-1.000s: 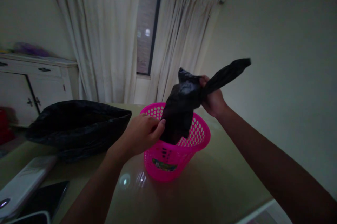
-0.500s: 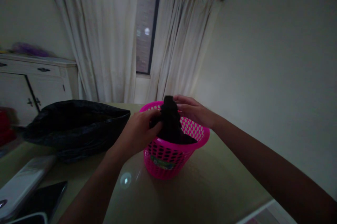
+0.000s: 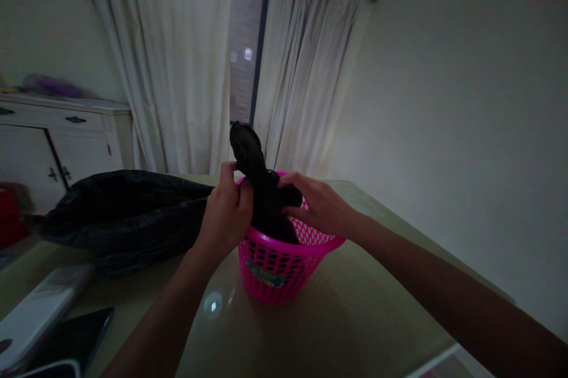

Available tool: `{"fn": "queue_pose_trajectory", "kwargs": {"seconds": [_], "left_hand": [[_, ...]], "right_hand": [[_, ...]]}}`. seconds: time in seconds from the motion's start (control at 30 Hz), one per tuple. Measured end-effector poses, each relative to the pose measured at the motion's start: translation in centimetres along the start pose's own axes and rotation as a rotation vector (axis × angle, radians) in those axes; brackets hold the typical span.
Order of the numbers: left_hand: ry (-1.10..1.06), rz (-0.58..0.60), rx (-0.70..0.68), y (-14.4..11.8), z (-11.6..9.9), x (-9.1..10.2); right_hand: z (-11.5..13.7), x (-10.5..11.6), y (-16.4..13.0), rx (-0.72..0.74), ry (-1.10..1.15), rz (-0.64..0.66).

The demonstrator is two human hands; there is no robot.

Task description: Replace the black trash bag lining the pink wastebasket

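Note:
A pink perforated plastic basket (image 3: 284, 262) stands upright on the table, with a green label on its front. Out of its opening rises a bunched black plastic bag (image 3: 268, 212), its upper end sticking up above the rim. My left hand (image 3: 228, 206) is closed on the bag's left side, over the basket's near-left rim. From the right, my right hand (image 3: 317, 203) pinches another fold of the bag above the opening. The lower part of the bag is hidden inside the basket.
A large black plastic bag (image 3: 128, 224) lies with its mouth agape on the tabletop (image 3: 355, 307), left of the basket. A white device (image 3: 44, 313) and a dark flat object (image 3: 73, 336) lie at the near left. Behind are a white cabinet (image 3: 89, 141) and curtains (image 3: 177, 70).
The bunched bag's upper end has risen and tipped left. My left hand has lifted slightly, and my right hand has come down and closed on a fold. The basket has shifted slightly left.

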State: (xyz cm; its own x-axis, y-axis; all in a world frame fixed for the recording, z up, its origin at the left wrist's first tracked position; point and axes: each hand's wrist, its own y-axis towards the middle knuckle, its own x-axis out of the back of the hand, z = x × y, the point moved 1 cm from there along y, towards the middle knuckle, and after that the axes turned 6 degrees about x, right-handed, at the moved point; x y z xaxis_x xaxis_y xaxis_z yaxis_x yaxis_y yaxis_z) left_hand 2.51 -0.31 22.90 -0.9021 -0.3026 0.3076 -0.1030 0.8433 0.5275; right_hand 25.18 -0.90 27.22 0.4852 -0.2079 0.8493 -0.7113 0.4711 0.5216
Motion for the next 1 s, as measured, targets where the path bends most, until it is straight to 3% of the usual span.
{"fn": "queue_pose_trajectory", "kwargs": {"seconds": [0.07,0.17,0.23,0.37,0.43,0.57,0.77,0.87,1.0], "left_hand": [[-0.048,-0.044,-0.091,-0.1,-0.1,0.1],[0.034,-0.343,-0.292,-0.6,-0.8,0.7],[0.151,-0.408,-0.373,-1.1,-1.7,1.0],[0.276,-0.029,-0.385,-1.5,-2.8,1.2],[0.292,0.065,-0.315,-1.5,-2.9,1.2],[0.295,0.071,-0.222,-0.9,-2.5,1.5],[0.297,-0.033,-0.136,0.8,-0.7,3.0],[0.236,0.044,-0.177,0.8,-0.5,2.8],[0.202,0.141,-0.256,-0.2,-1.5,1.9]], "right_hand": [[-0.1,0.0,0.2,-0.056,-0.020,-0.024],[-0.5,0.4,0.4,-0.097,-0.051,-0.121],[-0.6,0.6,0.4,-0.054,-0.086,-0.173],[0.1,0.8,0.5,0.117,-0.199,-0.213],[0.6,0.9,0.5,0.175,-0.245,-0.226],[1.0,1.2,0.2,0.193,-0.281,-0.226],[-1.7,2.7,-1.4,-0.056,-0.354,-0.118],[-2.0,3.0,-1.9,-0.118,-0.307,-0.143],[-0.1,3.0,-1.6,-0.014,-0.265,-0.160]]}}
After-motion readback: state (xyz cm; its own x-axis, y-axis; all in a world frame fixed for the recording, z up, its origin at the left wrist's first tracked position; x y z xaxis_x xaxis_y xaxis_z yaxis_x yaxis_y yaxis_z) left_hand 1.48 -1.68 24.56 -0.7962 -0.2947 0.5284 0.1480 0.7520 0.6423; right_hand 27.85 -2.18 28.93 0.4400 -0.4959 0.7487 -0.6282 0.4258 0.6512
